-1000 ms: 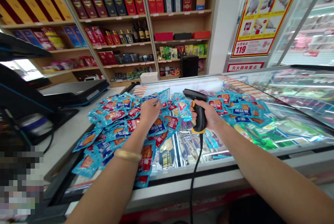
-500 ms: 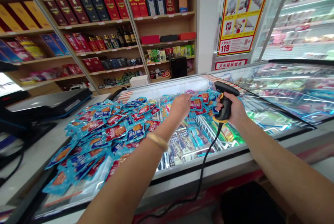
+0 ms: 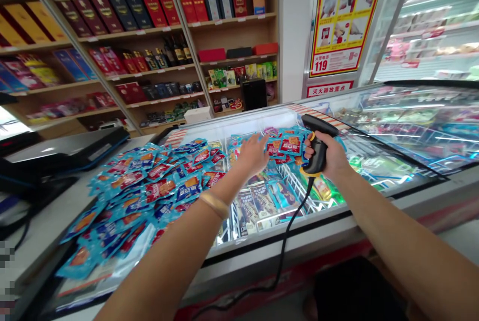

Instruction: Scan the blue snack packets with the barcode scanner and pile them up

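Observation:
My right hand (image 3: pixel 331 154) is wrapped round the handle of a black and yellow barcode scanner (image 3: pixel 316 154), its head tipped up and its cord hanging down. My left hand (image 3: pixel 252 154), with a gold bangle (image 3: pixel 215 204) on the wrist, reaches over the freezer's glass top with fingers spread. Just right of its fingertips lie several blue and red snack packets (image 3: pixel 286 146); I cannot tell whether it touches them. A large heap of similar snack packets (image 3: pixel 160 188) covers the glass to the left.
Beneath the glass of the chest freezer (image 3: pixel 333 223) are wire baskets with packaged goods (image 3: pixel 258 206). A counter with a black device (image 3: pixel 101 144) stands at the left. Shelves of boxed goods (image 3: pixel 149 9) line the back. The scanner cord (image 3: pixel 282 261) crosses the freezer's front edge.
My left hand's fingers have gone from pinched together to spread, and the hand sits slightly further left. My right hand keeps hold of the scanner. The view has shifted slightly.

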`<state>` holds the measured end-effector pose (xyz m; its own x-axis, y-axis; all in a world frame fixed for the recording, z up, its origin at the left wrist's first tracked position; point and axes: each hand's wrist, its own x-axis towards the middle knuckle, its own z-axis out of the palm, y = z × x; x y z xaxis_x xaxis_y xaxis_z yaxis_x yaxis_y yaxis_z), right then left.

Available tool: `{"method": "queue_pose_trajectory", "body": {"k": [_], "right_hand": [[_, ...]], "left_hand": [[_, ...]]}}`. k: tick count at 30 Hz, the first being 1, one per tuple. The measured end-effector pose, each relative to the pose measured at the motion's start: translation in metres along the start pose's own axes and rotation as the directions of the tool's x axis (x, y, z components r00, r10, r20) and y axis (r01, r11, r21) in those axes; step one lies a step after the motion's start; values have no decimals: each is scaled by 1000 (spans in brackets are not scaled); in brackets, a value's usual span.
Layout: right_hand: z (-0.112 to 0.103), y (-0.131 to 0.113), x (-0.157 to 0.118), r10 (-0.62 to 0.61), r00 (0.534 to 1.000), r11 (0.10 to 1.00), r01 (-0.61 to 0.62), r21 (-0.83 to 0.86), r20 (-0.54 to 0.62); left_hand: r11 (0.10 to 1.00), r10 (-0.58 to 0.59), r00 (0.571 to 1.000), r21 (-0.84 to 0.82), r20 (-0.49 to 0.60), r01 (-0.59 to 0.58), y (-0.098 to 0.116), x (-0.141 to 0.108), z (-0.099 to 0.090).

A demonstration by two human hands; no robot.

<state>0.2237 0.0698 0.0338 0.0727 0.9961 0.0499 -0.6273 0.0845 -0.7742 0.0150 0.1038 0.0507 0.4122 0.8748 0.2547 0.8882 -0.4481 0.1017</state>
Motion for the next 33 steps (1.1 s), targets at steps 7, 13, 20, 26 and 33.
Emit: {"method": "queue_pose_trajectory", "body": {"k": [7,13,20,26,33], "right_hand": [[53,26,0,75,991,997,-72,-33,114],[127,70,4,175,959,983,-182,11,222],[139,103,-3,305,909,952,-293,-84,283],[122,100,-3,350,901,937,-338,-90,255],[125,96,-11,428,851,904,-410,-124,303]], "left_hand": [[922,-364,931,141,-10,361,-113,-33,-29],[896,-430,899,158,79,414,-140,-58,-25],[898,-438,896,8,-73,440,-144,-65,-23],[852,-504,751,-392,-427,348,-152,-79,-36],[420,-693,680,-901,-239,111,-142,-91,-22]]}}
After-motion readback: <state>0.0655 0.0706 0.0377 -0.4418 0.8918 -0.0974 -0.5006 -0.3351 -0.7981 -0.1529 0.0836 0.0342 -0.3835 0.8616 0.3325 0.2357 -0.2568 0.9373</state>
